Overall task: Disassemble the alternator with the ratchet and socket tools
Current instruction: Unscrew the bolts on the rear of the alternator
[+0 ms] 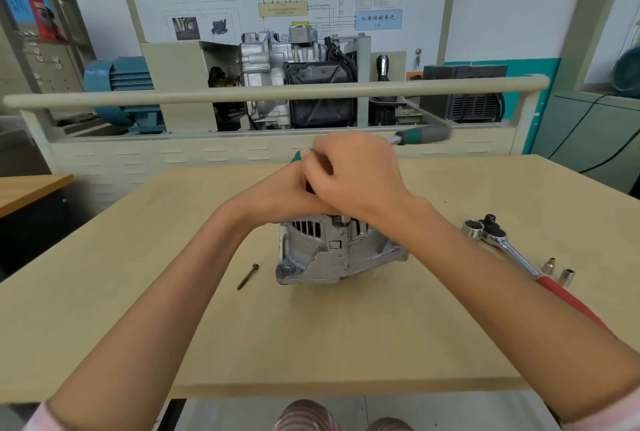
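Note:
The silver alternator (325, 254) stands on the wooden table (138, 292), its top hidden under both hands. My left hand (277, 198) is curled around a teal part (298, 155) that peeks out above the fingers. My right hand (356, 177) lies over the left with curled fingers and grips a ratchet. The ratchet's green and grey handle (424, 135) sticks out to the upper right and looks blurred. The tool's head and any socket are hidden by the hands.
A dark bolt (248, 276) lies left of the alternator. To the right lie a red-handled ratchet (502, 243) with a large socket (472, 228) beside its head, and two small sockets (549, 265) (567, 276). A beige rail (242, 94) and an engine display stand behind the table.

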`<state>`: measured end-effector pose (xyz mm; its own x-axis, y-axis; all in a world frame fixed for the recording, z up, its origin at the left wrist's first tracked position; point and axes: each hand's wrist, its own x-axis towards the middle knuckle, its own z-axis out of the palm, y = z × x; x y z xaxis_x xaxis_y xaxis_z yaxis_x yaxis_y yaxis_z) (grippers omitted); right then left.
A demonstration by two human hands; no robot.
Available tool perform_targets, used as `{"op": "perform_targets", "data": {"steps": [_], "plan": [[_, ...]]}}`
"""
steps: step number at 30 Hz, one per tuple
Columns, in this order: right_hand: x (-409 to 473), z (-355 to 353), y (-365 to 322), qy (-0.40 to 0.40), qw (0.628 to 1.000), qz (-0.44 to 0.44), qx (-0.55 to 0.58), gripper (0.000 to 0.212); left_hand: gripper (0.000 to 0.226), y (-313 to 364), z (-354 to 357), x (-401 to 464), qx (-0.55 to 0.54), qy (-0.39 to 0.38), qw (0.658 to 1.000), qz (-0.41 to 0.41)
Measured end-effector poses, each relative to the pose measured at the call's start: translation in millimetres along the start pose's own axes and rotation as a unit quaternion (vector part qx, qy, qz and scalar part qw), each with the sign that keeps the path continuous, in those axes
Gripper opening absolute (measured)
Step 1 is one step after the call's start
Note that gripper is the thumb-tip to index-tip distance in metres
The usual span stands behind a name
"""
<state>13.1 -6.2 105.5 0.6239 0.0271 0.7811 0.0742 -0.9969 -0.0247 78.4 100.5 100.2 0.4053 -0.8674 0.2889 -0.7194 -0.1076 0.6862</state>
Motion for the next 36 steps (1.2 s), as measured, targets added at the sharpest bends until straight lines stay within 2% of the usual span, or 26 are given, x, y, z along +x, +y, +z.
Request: {"op": "perform_targets", "data": {"steps": [1,3,5,7,9,11,12,14,16,19,21,22,24,26,28,30,32,34,36], "plan": [[0.8,1.3,3.4,-0.009,0.996,-0.004,0.093,0.036,0.014,-1.8,-0.3,0.8,-0.006,0.000,1.000,-0.009],[1.3,2.0,8.6,-0.002,0.964,0.000,0.267,0.036,0.015,-3.1,-0.7,2.0,0.007,-0.010,1.000,-0.023],[-0.7,-0.1,8.6,0.015,0.943,0.013,0.331,0.036,0.005,-3.3,-1.7,1.2,0.005,-0.022,0.999,-0.029],[-4.4,-1.0,6.2,0.030,0.964,-0.010,0.265,0.032,0.003,-3.8,-3.6,1.7,0.008,-0.017,0.999,-0.038],[-7.1,0.6,-0.7,0.032,0.996,-0.014,0.079,0.026,0.003,-4.8,-5.0,3.8,0.033,-0.006,0.998,-0.050],[-6.4,1.6,-11.2,0.008,0.990,0.060,-0.126,0.025,0.021,-3.8,-3.5,6.8,0.064,0.010,0.996,-0.054],[-4.5,1.5,-14.6,-0.007,0.979,0.100,-0.179,0.026,0.027,-2.7,-1.7,8.1,0.075,0.015,0.995,-0.058],[-0.9,-1.6,-17.2,-0.029,0.973,0.107,-0.201,0.029,0.022,-3.4,1.3,8.6,0.083,0.021,0.995,-0.056],[0.2,-4.5,-14.8,-0.032,0.980,0.070,-0.182,0.031,0.013,-2.3,1.9,5.6,0.066,0.023,0.996,-0.046],[-1.6,-5.9,-7.7,-0.007,0.992,0.012,-0.128,0.040,0.016,0.0,0.2,0.2,0.005,-0.010,1.000,-0.001],[-2.5,-6.1,-2.3,-0.013,1.000,-0.001,0.001,0.043,0.011,-2.6,-0.9,0.4,0.002,-0.014,1.000,0.004],[-1.9,-5.5,1.8,-0.020,0.994,-0.004,0.105,0.043,0.007,-4.3,-1.4,1.7,0.008,-0.013,1.000,-0.005],[-0.5,-5.3,8.4,-0.020,0.956,0.012,0.294,0.044,0.018,-7.9,-1.8,3.9,0.016,-0.013,0.999,-0.026],[-0.6,-6.1,8.9,-0.015,0.936,0.026,0.352,0.045,0.018,-8.4,-1.5,3.5,0.005,-0.012,0.999,-0.034],[-2.2,-3.3,5.4,0.004,0.965,0.001,0.263,0.040,0.012,-8.7,-1.8,3.1,-0.001,-0.001,0.999,-0.035],[-4.1,0.3,-1.6,0.018,0.999,-0.009,0.039,0.031,0.008,-8.7,-1.9,4.3,0.012,0.017,0.999,-0.031],[-5.7,4.0,-8.6,0.013,0.988,0.054,-0.146,0.028,0.026,-7.7,-0.6,7.1,0.039,0.036,0.998,-0.026],[-4.2,2.9,-12.2,0.004,0.974,0.112,-0.199,0.035,0.028,-6.1,1.4,8.1,0.044,0.037,0.998,-0.022],[-2.9,1.7,-10.1,0.011,0.979,0.093,-0.183,0.040,0.027,-3.9,2.8,5.7,0.028,0.026,0.999,-0.004]]}}
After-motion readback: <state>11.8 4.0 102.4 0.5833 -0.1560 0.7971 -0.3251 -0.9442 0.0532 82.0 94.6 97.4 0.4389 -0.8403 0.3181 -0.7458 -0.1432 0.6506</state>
